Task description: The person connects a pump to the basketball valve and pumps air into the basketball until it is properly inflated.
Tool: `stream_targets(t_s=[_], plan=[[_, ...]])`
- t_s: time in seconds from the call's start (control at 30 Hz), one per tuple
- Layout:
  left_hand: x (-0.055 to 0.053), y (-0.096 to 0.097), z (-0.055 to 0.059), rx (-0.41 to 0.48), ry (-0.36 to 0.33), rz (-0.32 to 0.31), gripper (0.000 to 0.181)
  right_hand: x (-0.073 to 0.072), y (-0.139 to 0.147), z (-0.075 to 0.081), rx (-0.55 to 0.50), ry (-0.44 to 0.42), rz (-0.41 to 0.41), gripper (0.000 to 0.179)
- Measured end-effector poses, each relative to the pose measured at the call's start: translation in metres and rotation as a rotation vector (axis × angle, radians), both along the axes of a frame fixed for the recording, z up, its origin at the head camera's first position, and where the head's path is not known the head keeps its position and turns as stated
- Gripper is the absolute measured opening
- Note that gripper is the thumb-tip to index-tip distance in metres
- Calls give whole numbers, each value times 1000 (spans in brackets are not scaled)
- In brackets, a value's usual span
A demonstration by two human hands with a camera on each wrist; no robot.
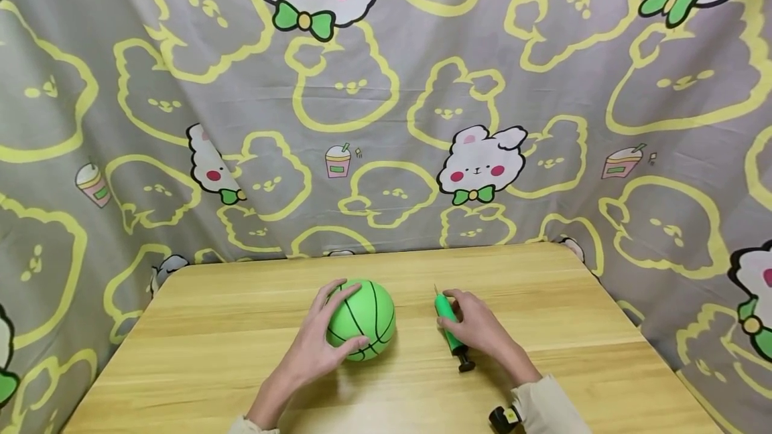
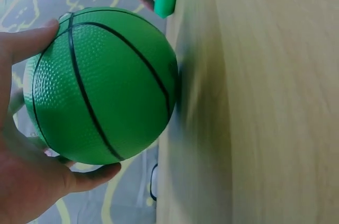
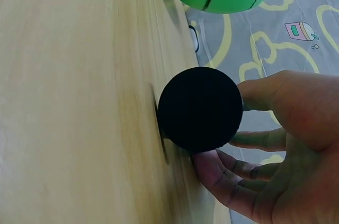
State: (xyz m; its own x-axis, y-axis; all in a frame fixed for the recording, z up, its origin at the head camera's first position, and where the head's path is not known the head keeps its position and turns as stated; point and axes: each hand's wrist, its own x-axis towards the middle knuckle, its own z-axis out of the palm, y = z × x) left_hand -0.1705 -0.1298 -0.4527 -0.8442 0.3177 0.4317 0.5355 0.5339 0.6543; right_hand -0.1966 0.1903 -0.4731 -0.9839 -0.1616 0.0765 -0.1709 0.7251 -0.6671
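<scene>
A green toy basketball (image 1: 369, 320) with black lines sits on the wooden table, left of the middle. My left hand (image 1: 316, 340) holds it from the left, fingers over the top and thumb along its near side. To the right lies a slim green hand pump (image 1: 446, 320) with a thin needle pointing away and a black handle at the near end. My right hand (image 1: 479, 323) grips the pump's body between thumb and fingers. In the right wrist view the round black handle end (image 3: 201, 110) faces the camera and hides most of the pump behind it.
The wooden table (image 1: 211, 353) reaches back to a grey curtain (image 1: 386, 106) printed with yellow outlines and white rabbits, which also hangs at both sides. A small black device (image 1: 503, 418) with a yellow label is at the right sleeve (image 1: 549, 407).
</scene>
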Motion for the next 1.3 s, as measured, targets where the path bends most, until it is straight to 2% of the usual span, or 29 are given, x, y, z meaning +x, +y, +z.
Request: stream_targets(t_s=[0.2,0.4,0.6,0.8,1.03,1.3], plan=[[-1,-2,2,-44,56,-2,89,-2,-4,4,-15,9,-7,54],[0,-6,2,-56,27,-7,92,-2,-5,6,-10,-16,7,58],[0,-8,5,-44,-4,-6,89,-2,0,10,-16,-6,5,58],[0,-12,8,-21,-38,13,80,-5,11,13,-22,-35,5,59],[-7,-18,11,3,-22,25,68,-6,28,17,-18,-52,-3,55],[-11,-22,9,4,-17,28,69,-6,31,17,-18,-71,-3,51]])
